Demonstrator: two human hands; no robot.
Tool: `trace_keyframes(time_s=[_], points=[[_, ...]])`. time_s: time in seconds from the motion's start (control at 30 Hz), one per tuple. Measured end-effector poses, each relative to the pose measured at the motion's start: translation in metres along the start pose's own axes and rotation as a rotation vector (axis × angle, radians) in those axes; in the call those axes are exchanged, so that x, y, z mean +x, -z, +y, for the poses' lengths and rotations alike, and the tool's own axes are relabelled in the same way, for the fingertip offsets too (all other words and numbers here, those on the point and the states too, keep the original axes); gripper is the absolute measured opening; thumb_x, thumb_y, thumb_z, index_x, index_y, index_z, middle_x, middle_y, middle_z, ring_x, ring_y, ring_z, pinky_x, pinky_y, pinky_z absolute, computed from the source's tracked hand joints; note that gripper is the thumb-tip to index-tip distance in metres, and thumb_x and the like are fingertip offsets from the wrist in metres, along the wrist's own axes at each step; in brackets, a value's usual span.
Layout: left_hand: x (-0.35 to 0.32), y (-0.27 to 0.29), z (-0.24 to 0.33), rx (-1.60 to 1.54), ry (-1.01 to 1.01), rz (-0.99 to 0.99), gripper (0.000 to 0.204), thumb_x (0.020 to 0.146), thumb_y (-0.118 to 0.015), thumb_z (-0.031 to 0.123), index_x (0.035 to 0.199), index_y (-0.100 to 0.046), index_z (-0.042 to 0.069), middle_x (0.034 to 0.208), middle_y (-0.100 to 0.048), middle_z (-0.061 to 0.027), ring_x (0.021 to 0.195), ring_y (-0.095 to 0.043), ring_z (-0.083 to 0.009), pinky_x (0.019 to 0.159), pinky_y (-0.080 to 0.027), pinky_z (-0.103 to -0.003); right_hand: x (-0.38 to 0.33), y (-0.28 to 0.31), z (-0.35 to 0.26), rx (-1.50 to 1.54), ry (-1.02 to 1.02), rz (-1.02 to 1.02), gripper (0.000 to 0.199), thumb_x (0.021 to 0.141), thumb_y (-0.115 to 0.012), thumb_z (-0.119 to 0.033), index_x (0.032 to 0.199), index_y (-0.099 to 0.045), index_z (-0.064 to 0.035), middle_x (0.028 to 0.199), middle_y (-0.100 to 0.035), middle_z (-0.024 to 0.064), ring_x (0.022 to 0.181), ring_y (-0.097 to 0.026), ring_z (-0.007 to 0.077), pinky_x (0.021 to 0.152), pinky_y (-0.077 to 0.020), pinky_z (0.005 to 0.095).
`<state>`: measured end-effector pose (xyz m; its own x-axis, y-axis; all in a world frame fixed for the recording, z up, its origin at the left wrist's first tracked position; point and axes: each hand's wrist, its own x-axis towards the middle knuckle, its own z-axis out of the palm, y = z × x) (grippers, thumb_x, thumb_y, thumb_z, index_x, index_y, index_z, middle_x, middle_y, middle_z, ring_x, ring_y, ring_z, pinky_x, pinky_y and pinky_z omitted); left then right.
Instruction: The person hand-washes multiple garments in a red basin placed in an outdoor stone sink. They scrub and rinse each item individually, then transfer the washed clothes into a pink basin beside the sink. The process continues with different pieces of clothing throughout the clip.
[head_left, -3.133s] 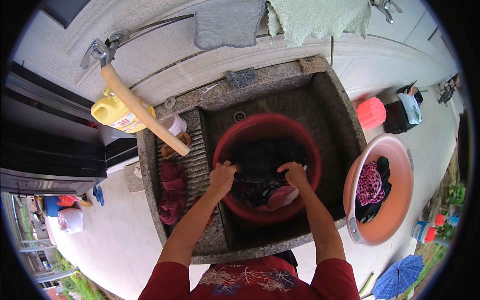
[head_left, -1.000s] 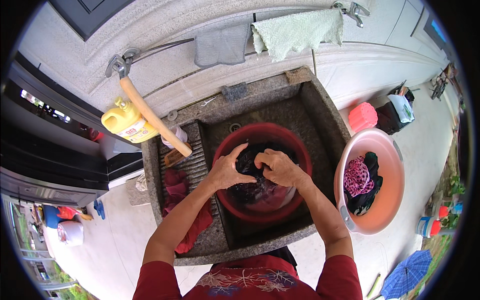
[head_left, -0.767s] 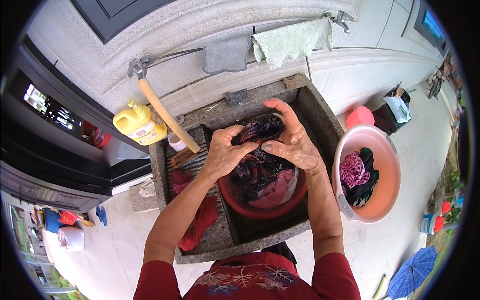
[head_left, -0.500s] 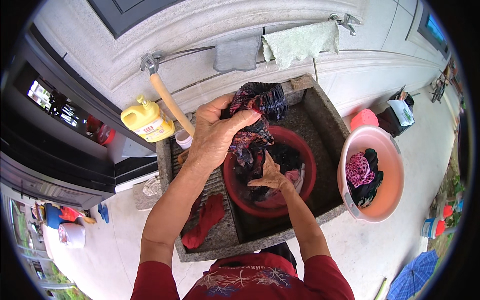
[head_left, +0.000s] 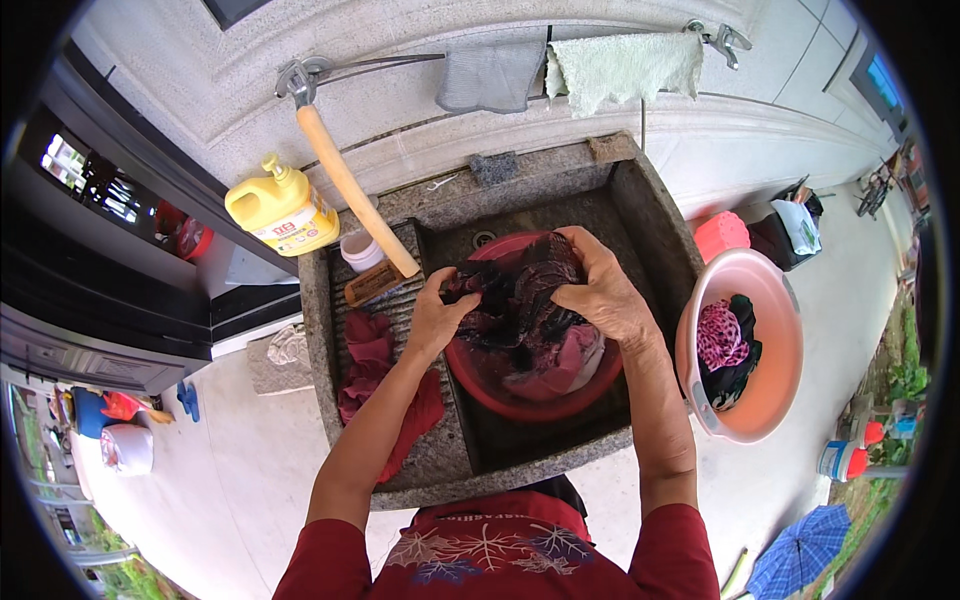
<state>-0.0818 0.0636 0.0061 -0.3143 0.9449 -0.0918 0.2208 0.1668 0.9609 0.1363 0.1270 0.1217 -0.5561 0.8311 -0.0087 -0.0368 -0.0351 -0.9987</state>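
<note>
Over a red basin (head_left: 535,410) standing in a stone sink (head_left: 345,482), a dark, wet patterned garment (head_left: 530,290) is stretched between my hands. My left hand (head_left: 437,318) pinches its left side, thumb and fingers closed on the cloth. My right hand (head_left: 612,292) grips the bunched right side near the basin's far right rim. Below the garment, a pink cloth (head_left: 565,365) lies in the basin's cloudy water. Red cloth (head_left: 412,415) rests on the ribbed washboard part of the sink, partly hidden behind my left forearm.
A wooden brush (head_left: 372,284), a small white tub (head_left: 360,250) and a hose (head_left: 350,185) from the tap are at the sink's far left. Beside them stands a yellow pump jug (head_left: 285,213). A pale pink basin (head_left: 785,345) with clothes stands at right. Towels (head_left: 625,70) hang behind.
My left hand has come down and left from holding the garment raised. My right hand has risen out of the basin and now grips the garment's right side, spreading it between both hands.
</note>
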Motion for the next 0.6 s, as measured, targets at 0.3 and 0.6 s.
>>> trace_keyframes(time_s=[0.3, 0.6], points=[[-0.013, -0.044, -0.117, 0.52, 0.018, 0.018, 0.053, 0.075, -0.055, -0.001, 0.125, -0.045, 0.013, 0.127, -0.034, -0.0187, 0.101, -0.048, -0.0391, 0.081, -0.045, -0.044, 0.019, 0.033, 0.123, -0.173, -0.132, 0.257, 0.048, 0.069, -0.057, -0.003, 0.116, -0.049, 0.0033, 0.101, -0.059, 0.0132, 0.089, -0.058, 0.0209, 0.079, -0.0473, 0.0313], [-0.028, -0.107, -0.131, 0.978, 0.108, -0.524, 0.078, 0.074, -0.071, 0.024, 0.14, -0.028, 0.024, 0.149, -0.011, -0.0132, 0.136, -0.012, -0.0361, 0.1, -0.03, -0.05, -0.004, -0.007, 0.323, -1.236, -0.17, 0.244, 0.06, 0.068, -0.064, -0.017, 0.124, -0.043, -0.0111, 0.103, -0.05, 0.0099, 0.095, -0.051, 0.03, 0.073, -0.0439, 0.0456]])
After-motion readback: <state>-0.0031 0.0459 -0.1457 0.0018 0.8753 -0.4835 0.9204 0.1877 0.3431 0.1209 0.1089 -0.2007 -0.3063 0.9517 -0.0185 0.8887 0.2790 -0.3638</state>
